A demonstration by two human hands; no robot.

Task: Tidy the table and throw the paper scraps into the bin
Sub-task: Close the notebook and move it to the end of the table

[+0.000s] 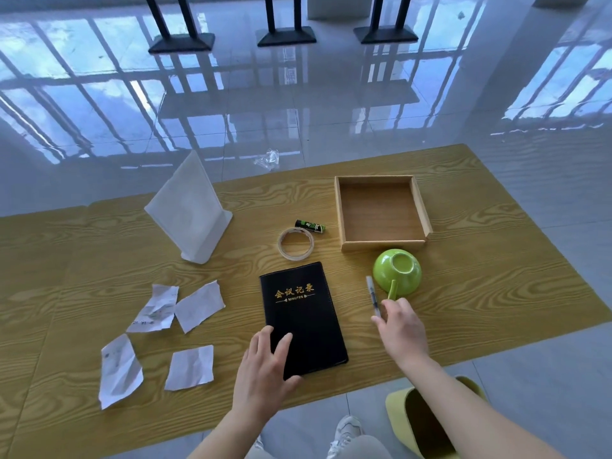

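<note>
Several torn white paper scraps [185, 329] lie on the left of the wood-grain table [99, 246]. A black notebook [303, 313] with gold lettering lies flat in the middle. My left hand [265, 372] rests with spread fingers on the notebook's near left corner. My right hand [402, 329] hovers with fingers apart over the near end of a clear pen [372, 294]. A green mug [397, 273] lies upside down beside the pen. The yellow-green bin [397, 412] stands on the floor at the near right, partly hidden by my right forearm.
A wooden tray [420, 207] sits at the back right. A tape roll [295, 244] and a green-black glue stick [310, 226] lie behind the notebook. A white sign stand [190, 207] is at the back left. Clear plastic wrap [268, 159] lies on the floor beyond.
</note>
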